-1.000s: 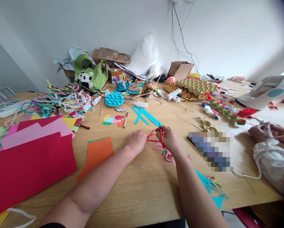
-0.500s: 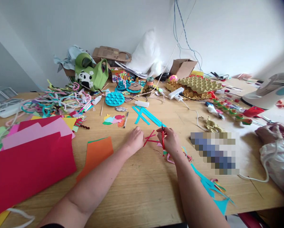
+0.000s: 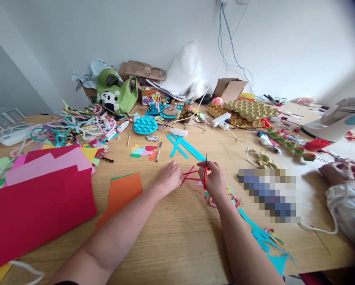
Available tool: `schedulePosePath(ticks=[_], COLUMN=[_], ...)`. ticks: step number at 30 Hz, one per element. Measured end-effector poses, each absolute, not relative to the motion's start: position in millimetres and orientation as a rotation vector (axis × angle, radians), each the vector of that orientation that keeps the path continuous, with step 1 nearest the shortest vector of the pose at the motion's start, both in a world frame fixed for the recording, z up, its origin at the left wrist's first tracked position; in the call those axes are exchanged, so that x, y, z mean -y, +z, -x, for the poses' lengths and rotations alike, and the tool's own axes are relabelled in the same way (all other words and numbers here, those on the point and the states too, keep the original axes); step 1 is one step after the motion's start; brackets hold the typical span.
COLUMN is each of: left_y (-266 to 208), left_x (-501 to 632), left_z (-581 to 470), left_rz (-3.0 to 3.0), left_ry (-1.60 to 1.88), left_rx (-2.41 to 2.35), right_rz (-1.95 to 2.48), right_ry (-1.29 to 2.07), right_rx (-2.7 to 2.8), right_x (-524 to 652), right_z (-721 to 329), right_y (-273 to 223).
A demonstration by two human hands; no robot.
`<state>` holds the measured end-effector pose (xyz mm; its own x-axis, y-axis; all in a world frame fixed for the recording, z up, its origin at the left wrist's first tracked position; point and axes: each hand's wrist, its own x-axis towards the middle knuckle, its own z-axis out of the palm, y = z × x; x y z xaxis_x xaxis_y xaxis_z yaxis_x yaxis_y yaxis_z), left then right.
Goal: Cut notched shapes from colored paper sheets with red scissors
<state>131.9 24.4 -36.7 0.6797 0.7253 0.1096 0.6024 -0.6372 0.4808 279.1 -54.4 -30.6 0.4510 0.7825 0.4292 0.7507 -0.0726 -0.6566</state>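
My right hand (image 3: 215, 179) is wrapped round a pair of red-handled scissors (image 3: 205, 176), their dark blades pointing away from me. Left of it, my left hand (image 3: 170, 176) rests low over the table with its fingers curled in; what they hold, if anything, is hidden. Narrow red paper strips (image 3: 188, 176) lie crossed between the two hands. Just beyond are long blue paper strips (image 3: 191, 148), some crossing each other. Small coloured paper scraps (image 3: 231, 194) lie beside and partly behind my right wrist.
Red paper sheets (image 3: 44, 209) and an orange sheet (image 3: 124, 194) lie at left. Fish-shaped cutouts (image 3: 142, 151) and a pen (image 3: 159, 152) sit ahead. Blue offcuts (image 3: 260, 233) are by my right forearm. Another person's hands (image 3: 340, 171) are at far right, near a white cord (image 3: 328, 231).
The view has shifted slightly, so the scene sits a little lower and further right. Both hands keep nearly the same places, and the scissors remain in my right hand.
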Motion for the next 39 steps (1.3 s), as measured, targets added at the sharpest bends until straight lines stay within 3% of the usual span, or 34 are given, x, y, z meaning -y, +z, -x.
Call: schedulePosePath(ticks=[6,10,17,30,34,39], left_y=[-33,-27,-25,-34,-32,-20], left_x=[-27,-24,-14,-13,-10,-14], left_z=[-135,-136,-136,-136,-136,-136], left_rz=[-2.426,-2.379,-2.592,-2.821,-2.605,-1.766], left_ry=[0.656,0.827,0.849,0.894,0.965,0.929], left_rx=[-1.093,-1.047,-0.976,-0.795,-0.719,-0.64], right_rz=[1.741,1.687,1.482,1.358,1.33,1.34], right_ry=[0.267,0.184,0.435,0.464,0.442,0.441], right_rx=[1.092,0.9,0.806,0.686,0.654,0.709], right_x=[54,52,50,46,47,47], right_z=[-270,-264,-259,-270,-270,-270], right_y=[-21,-20,-25,-32,-30,-26])
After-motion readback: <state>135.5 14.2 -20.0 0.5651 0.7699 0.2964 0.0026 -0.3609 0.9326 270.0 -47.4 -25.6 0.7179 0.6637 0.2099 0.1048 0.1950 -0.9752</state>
